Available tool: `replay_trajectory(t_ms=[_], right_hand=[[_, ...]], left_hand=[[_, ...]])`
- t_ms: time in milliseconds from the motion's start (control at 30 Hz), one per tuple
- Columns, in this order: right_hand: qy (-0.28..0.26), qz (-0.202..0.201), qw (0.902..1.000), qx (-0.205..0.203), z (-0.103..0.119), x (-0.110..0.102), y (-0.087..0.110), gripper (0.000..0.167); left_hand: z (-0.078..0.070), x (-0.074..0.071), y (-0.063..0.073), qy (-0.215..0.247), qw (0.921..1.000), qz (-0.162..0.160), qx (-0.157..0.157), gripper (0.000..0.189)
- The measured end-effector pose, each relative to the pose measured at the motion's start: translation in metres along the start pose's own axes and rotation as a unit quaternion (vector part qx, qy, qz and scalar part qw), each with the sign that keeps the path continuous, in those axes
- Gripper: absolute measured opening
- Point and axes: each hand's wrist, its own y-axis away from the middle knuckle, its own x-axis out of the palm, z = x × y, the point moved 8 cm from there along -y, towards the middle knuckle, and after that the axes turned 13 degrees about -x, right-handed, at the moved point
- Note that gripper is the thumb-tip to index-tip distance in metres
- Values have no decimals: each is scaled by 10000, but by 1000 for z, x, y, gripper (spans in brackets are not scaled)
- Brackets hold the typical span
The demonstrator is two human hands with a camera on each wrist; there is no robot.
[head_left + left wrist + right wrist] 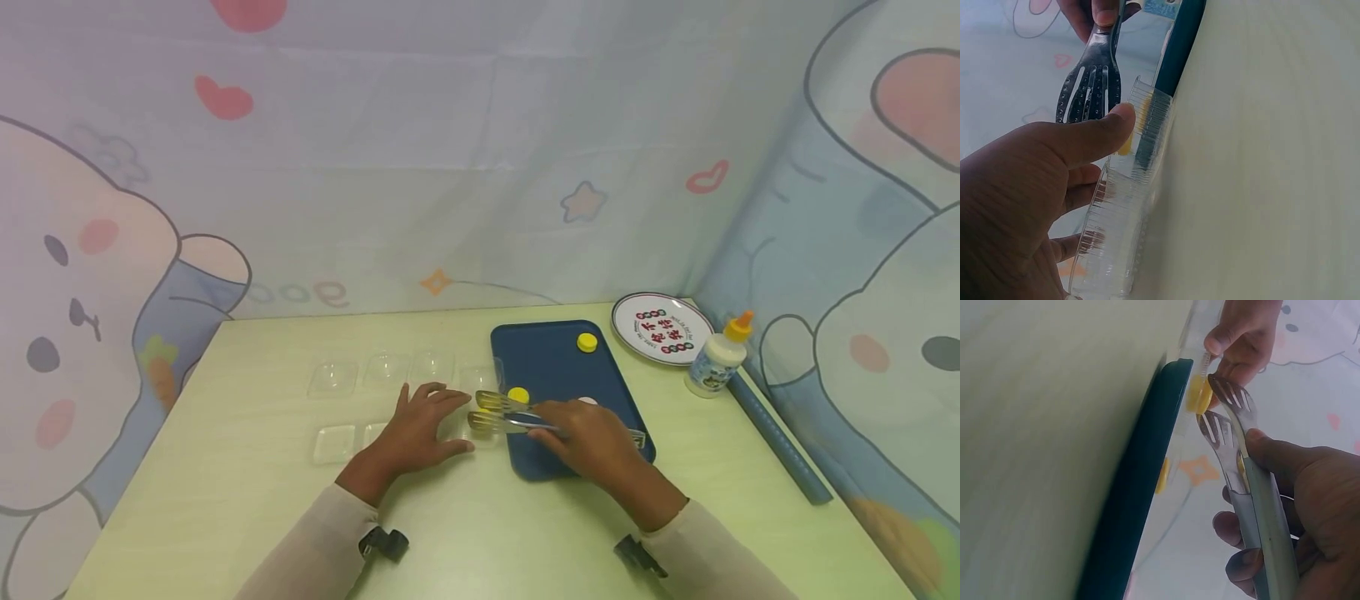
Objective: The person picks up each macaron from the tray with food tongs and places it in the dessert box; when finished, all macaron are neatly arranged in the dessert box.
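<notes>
My right hand (pixel 588 437) grips a pair of metal tongs (pixel 1263 519) with slotted heads, above the dark blue tray (pixel 555 367). Between the tong heads, at the clear plastic boxes, a round yellow piece (pixel 1199 394) is visible. My left hand (pixel 420 429) spreads over the joined clear boxes (pixel 1119 212); its thumb lies at the rim on the near side, the other fingers on the far side. Whether they touch the box is hard to tell. Two more yellow pieces, one near (pixel 517 396) and one far (pixel 587 342), and a partly hidden white piece (pixel 588 401) lie on the tray.
More clear boxes (pixel 333 379) stand in two rows on the left of the pale table (pixel 225 433). At the right are a printed white plate (pixel 663 329), a glue bottle (pixel 717 362) with an orange tip and a long dark blue strip (pixel 780 437). Printed curtains hang behind.
</notes>
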Motion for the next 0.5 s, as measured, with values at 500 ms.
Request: replay_trajectory(t_ms=[500], right_hand=[[109, 295, 9995, -8, 6, 4, -7, 39]], left_hand=[[1, 1, 1, 23, 10000, -19, 24, 71]])
